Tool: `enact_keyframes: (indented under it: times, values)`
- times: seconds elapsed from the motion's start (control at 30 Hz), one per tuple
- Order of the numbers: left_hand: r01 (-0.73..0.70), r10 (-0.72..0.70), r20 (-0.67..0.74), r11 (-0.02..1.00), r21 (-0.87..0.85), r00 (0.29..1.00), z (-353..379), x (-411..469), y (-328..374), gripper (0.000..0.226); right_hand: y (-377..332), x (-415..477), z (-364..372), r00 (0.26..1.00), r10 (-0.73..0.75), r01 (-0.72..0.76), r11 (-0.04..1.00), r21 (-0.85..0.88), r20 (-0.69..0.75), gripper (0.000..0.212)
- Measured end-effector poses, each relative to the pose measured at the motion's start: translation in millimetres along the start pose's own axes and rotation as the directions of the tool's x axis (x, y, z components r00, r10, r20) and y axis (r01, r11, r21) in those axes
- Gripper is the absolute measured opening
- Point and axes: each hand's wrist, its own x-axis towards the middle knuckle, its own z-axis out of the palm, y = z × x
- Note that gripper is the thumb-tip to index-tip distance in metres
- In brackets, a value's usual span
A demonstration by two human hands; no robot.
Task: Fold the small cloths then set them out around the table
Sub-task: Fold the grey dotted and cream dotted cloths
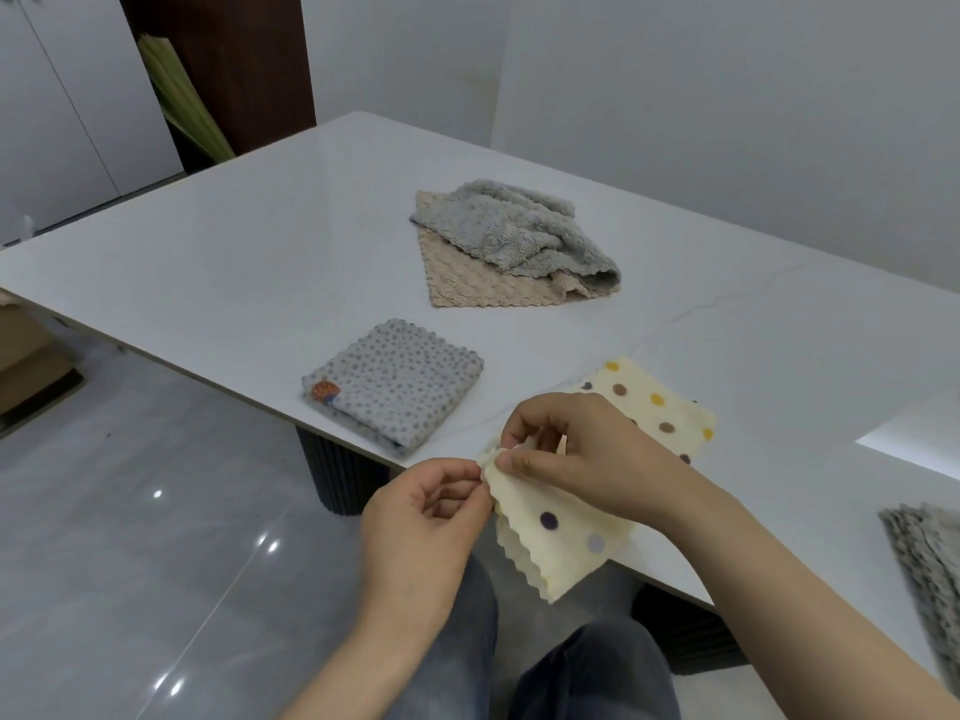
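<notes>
Folding the cream polka-dot cloth (566, 537), draping half over the near edge of the table (260, 252) and half off it. Pinching one scalloped corner with the left grip (415, 517) and the right grip (582, 449), both closed on the fabric side by side. Probably needing next to match edges, flatten the crease, and place it beside the folded grey dotted cloth (395, 397). Leaving the crumpled grey cloth (519, 231) atop the beige cloth (467, 283) farther back, unfolded, not obstructing.
</notes>
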Motion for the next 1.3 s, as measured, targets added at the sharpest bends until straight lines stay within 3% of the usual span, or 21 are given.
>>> enact_keyframes:
  times: [0.4, 0.63, 0.77, 1.0, 1.13, 1.23, 1.3]
  values:
    - [-0.056, 0.057, 0.075, 0.998, -0.022, 0.996, -3.6, 0.7, 3.0, 0.017, -1.9, 2.7, 1.4, 1.0, 0.002, -0.004, 0.999, -0.042, -0.031, 0.009]
    - [-0.04, 0.04, 0.05, 0.999, 0.001, 0.998, -4.3, 6.3, -3.6, 0.01, -1.1, 4.0, 3.2, 1.0, -0.015, 0.014, 0.999, -0.031, -0.026, 0.006]
    - [-0.02, 0.02, 0.025, 1.0, -0.015, 0.999, -5.4, 9.1, -4.2, 0.015, 10.7, 4.5, -5.4, 0.996, -0.007, -0.001, 0.997, -0.081, -0.091, 0.02]
    - [0.003, -0.003, -0.007, 1.0, 0.005, 1.0, -8.9, 16.4, -5.9, 0.017, 59.7, 8.9, -33.3, 0.933, 0.183, -0.252, 0.947, -0.2, -0.31, 0.031]
    - [0.013, -0.013, -0.02, 0.999, 0.032, 1.0, -11.0, 20.7, -7.0, 0.018, 73.5, 16.9, -37.1, 0.853, 0.414, -0.485, 0.854, -0.19, -0.319, 0.045]
    - [0.004, -0.003, -0.023, 0.999, 0.045, 1.0, -12.8, 21.5, -5.5, 0.02, 74.0, 19.8, -41.1, 0.807, 0.496, -0.561, 0.813, -0.154, -0.321, 0.055]
    - [-0.006, 0.008, -0.026, 0.998, 0.056, 1.0, -13.4, 21.9, -4.4, 0.02, 71.5, 21.2, -47.0, 0.784, 0.543, -0.594, 0.797, -0.108, -0.301, 0.046]
